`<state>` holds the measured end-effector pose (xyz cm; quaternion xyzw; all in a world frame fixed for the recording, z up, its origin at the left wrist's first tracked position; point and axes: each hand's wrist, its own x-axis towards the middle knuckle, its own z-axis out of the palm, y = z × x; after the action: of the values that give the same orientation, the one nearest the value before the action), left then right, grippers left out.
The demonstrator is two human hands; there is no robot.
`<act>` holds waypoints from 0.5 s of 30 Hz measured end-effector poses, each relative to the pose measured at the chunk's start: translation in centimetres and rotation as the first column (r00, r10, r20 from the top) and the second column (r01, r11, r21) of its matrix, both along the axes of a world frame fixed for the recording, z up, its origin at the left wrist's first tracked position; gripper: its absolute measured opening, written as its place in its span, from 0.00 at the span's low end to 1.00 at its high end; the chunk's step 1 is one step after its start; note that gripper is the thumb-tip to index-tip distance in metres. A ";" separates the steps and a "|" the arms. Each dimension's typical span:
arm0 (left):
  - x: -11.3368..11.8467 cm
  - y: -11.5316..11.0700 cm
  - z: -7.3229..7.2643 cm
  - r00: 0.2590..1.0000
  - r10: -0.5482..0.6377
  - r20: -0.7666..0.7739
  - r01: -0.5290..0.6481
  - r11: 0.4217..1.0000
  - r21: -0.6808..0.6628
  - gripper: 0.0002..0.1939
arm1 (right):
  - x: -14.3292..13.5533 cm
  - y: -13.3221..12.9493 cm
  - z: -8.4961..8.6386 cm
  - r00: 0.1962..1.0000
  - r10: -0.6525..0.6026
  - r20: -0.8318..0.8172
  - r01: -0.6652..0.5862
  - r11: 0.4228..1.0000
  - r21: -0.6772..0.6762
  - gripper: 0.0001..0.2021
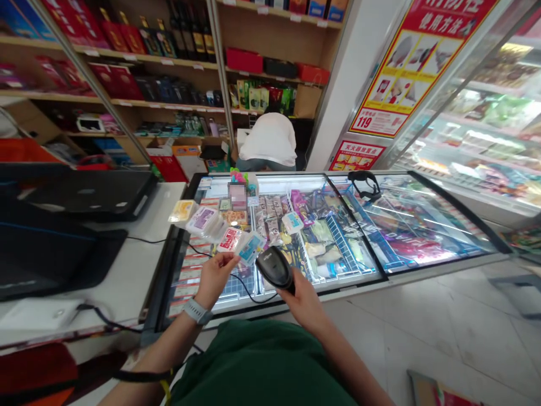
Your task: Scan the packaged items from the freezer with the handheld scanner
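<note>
Pinching blue pack [252,247] mid-frame, left hand [216,276]; right hand [302,296] clamped round scanner [273,267]. We judge partway: other packs [203,220] unheld.

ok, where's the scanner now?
Head view, near middle: the scanner is in the right hand, over the freezer, right of the pack in the left hand.

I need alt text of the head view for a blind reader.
A person's left hand holds a blue-labelled pack, and the right hand holds a black scanner close to it. Other packs lie on a glass-topped freezer.
</note>
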<state>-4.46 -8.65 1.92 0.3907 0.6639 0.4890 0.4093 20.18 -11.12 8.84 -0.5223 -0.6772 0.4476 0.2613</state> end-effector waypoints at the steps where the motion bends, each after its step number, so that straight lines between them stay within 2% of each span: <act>1: -0.2 -0.3 0.0 1.000 0.005 -0.001 -0.005 1.000 0.008 0.20 | -0.3 0.0 0.1 1.000 0.024 0.000 -0.024 1.000 0.002 0.14; 4: -0.6 -0.8 0.0 1.000 0.016 0.002 -0.016 1.000 0.027 0.19 | -0.9 -0.2 0.1 0.997 0.073 0.021 -0.073 0.997 0.004 0.14; 15: -1.5 -1.2 -0.7 1.000 0.018 -0.021 -0.017 0.999 0.046 0.16 | -1.5 -0.4 0.4 0.989 0.132 0.060 -0.132 0.991 -0.005 0.13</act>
<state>-5.95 -9.81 1.25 0.3992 0.6603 0.5034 0.3888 18.72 -11.47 9.23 -0.4897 -0.7176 0.4484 0.2103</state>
